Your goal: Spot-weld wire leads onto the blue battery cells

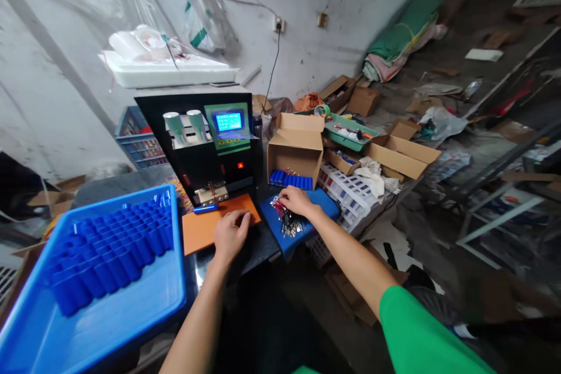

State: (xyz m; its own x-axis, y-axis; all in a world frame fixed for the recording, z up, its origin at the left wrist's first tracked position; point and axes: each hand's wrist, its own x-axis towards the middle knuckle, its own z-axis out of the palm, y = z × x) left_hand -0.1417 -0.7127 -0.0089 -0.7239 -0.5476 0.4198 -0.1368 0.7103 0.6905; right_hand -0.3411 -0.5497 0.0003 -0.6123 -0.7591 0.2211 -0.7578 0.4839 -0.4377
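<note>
My left hand (231,236) rests on the orange board (199,234), loosely bent, with a gap between thumb and forefinger and nothing seen between them. A blue cylindrical cell (205,208) lies beyond it, under the metal electrodes (212,193) of a black spot welder (188,166). To the right, my right hand (297,201) pinches at the pile of wire leads (289,223) with red and black wires and silvery ends. Its fingertips are closed at the pile's upper edge. The leads lie on a blue mat (315,203).
A blue tray (131,321) of upright blue cells (114,245) stands at left. Behind the mat, an open cardboard box (295,149) holds several blue cells (289,179). A white plastic basket (346,198) and a green tray (350,133) are at right.
</note>
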